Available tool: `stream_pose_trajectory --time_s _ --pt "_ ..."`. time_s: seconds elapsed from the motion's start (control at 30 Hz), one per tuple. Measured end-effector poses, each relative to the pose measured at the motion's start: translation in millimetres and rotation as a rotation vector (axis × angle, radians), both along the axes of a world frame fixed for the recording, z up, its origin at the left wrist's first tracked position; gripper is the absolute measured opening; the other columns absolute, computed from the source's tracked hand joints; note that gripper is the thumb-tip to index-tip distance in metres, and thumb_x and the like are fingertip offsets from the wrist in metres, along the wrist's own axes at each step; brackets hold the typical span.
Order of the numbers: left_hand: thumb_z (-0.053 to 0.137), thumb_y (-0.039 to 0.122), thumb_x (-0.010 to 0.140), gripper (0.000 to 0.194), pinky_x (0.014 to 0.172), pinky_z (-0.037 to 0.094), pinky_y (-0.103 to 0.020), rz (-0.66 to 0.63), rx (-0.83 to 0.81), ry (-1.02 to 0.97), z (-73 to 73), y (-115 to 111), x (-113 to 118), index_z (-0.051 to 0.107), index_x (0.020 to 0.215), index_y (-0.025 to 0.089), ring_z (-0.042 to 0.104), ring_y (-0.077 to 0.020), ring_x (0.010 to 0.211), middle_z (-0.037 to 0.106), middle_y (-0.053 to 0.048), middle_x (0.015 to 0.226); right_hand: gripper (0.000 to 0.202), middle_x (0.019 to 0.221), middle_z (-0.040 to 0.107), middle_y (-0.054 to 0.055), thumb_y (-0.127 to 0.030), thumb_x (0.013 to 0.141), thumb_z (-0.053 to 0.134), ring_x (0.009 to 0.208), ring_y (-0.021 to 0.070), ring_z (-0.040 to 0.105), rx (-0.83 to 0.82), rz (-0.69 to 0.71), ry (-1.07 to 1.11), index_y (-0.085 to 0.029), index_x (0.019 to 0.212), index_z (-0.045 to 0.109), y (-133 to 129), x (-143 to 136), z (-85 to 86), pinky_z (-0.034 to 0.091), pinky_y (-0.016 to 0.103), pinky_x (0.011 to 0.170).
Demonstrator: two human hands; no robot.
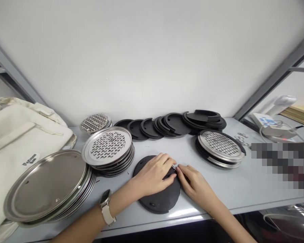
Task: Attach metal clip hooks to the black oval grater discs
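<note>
A round black disc (160, 200) lies on the grey table near its front edge. My left hand (155, 172), with a watch on the wrist, rests over the disc, its fingers bent toward the disc's right side. My right hand (192, 180) is at the disc's right edge, thumb and index finger pinched on a small metal piece (174, 166). The fingertips of both hands nearly meet there. Whether my left fingers also hold the piece is hidden.
Left of the disc are stacked metal grater plates (108, 146) and large metal trays (48, 185). Black rings (177, 123) line the wall. Slotted plates (220, 145) and metal clips (242, 139) lie to the right. A cream bag (22, 135) sits far left.
</note>
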State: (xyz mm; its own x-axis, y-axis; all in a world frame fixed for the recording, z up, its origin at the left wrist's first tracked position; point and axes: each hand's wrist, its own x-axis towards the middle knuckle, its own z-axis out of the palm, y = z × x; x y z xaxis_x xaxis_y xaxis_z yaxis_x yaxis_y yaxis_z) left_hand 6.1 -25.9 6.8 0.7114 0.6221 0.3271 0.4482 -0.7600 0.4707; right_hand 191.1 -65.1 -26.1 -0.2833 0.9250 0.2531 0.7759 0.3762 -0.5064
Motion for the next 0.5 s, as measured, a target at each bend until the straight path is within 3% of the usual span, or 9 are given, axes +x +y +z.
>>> stream_pose_trajectory --time_s 0.23,0.5 --pt "0.051 0.019 0.092 0.024 0.096 0.042 -0.038 -0.052 0.011 -0.013 0.5 0.6 -0.5 0.051 0.115 0.019 0.052 -0.0225 0.107 0.059 -0.007 0.111 0.029 0.070 0.061 0.004 -0.022 0.098 0.033 0.066 0.0192 0.056 0.004 0.018 0.006 -0.020 0.081 0.056 2.2 0.3 2.5 0.041 0.030 0.061" --pt "0.050 0.016 0.091 0.023 0.093 0.044 -0.036 -0.068 -0.126 -0.028 1.7 0.0 -0.6 0.044 0.113 0.019 0.054 -0.0223 0.106 0.058 -0.007 0.111 0.026 0.066 0.057 0.003 -0.023 0.098 0.034 0.065 0.0187 0.054 0.003 0.005 -0.034 -0.020 0.078 0.052 -0.1 -0.8 2.3 0.038 0.030 0.059"
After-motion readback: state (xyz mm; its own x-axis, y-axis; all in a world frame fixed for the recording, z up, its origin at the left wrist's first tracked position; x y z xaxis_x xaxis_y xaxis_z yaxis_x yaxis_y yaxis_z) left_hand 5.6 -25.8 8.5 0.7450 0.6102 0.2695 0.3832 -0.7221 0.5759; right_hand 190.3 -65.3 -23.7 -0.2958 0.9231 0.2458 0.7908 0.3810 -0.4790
